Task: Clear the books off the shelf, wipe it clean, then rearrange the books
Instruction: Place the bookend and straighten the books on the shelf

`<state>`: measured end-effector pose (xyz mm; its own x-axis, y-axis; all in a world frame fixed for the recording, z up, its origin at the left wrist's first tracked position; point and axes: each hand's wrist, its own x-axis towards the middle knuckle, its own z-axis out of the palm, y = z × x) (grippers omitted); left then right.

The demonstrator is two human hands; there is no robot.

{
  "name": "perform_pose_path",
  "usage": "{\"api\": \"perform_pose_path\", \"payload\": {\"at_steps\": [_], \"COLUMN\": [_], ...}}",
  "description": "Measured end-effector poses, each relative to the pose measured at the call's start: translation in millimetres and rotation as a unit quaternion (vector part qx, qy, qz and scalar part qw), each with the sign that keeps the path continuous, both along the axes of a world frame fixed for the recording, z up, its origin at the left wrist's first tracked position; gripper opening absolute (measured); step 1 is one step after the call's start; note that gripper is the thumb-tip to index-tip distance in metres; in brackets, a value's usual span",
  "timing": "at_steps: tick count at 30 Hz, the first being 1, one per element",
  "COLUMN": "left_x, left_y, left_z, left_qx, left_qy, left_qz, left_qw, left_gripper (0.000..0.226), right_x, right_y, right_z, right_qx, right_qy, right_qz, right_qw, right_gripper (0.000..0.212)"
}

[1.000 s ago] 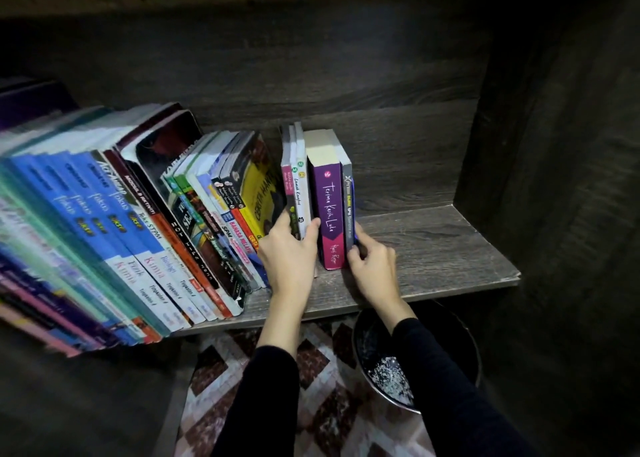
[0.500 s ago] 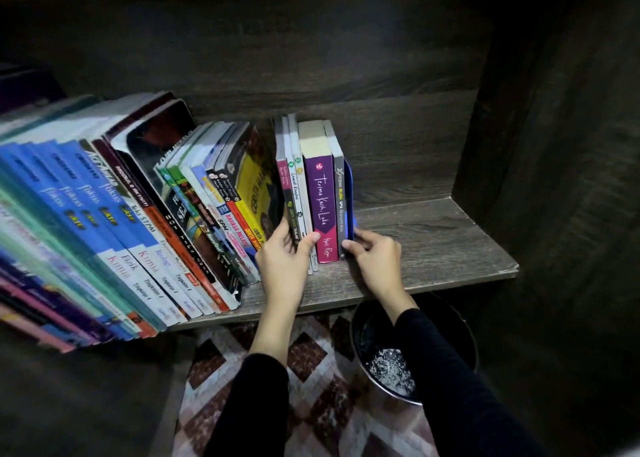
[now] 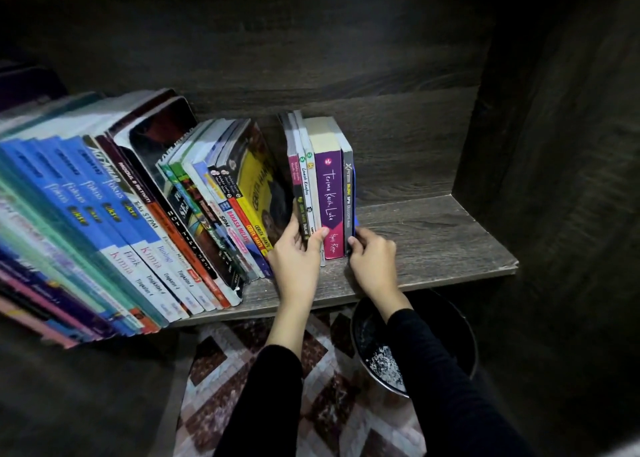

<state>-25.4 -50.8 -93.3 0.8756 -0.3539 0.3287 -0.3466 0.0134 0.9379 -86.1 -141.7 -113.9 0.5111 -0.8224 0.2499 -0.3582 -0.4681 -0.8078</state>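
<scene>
The left hand (image 3: 296, 259) clasps the near-left end of the upright books (image 3: 311, 183). Its fingers are tucked into the gap on the far side of the thin spines, and its thumb reaches across their fronts to the foot of the purple book (image 3: 329, 197). The right hand (image 3: 372, 266) closes in from the opposite side, with bent fingertips on the lower corner of the grey spine (image 3: 348, 193) and the blue cover (image 3: 354, 207) beside it (the thumb is hidden, so how firm that hold is I cannot tell). Between the two hands the small set stands straight on the shelf (image 3: 433, 242), near its front edge. Just outside the left hand's knuckles, the yellow book (image 3: 256, 179) ends a long leaning row (image 3: 156, 235) that slants away from the grip. Beyond the right hand the board is bare wood. Under the right wrist sits a dark bucket (image 3: 460, 332), and under the left forearm lies a patterned rug (image 3: 242, 370).
</scene>
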Motion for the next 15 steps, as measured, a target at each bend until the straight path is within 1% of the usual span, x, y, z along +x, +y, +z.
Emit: {"api": "perform_pose_path", "payload": {"at_steps": [7,10,13,15], "left_x": [-5,-7,-5,-5], "left_y": [-2,-2,2,6], "left_z": [0,1,8,15], "left_qx": [-0.002,0.011,0.037,0.095], "left_qy": [-0.001,-0.009,-0.014,-0.068], "left_qz": [0.013,0.020,0.027,0.048], "left_qw": [1.000,1.000,0.999,0.992], "left_gripper": [0.062,0.063,0.062,0.055], "right_x": [-5,-6,-6,-7], "right_y": [3,3,1,-1], "right_z": [3,5,6,7], "right_qx": [-0.006,0.008,0.015,0.026], "right_qy": [0.002,0.008,0.016,0.015], "right_qz": [0.013,0.016,0.028,0.031], "right_qw": [1.000,1.000,0.999,0.999], "right_gripper": [0.032,0.032,0.032,0.034]}}
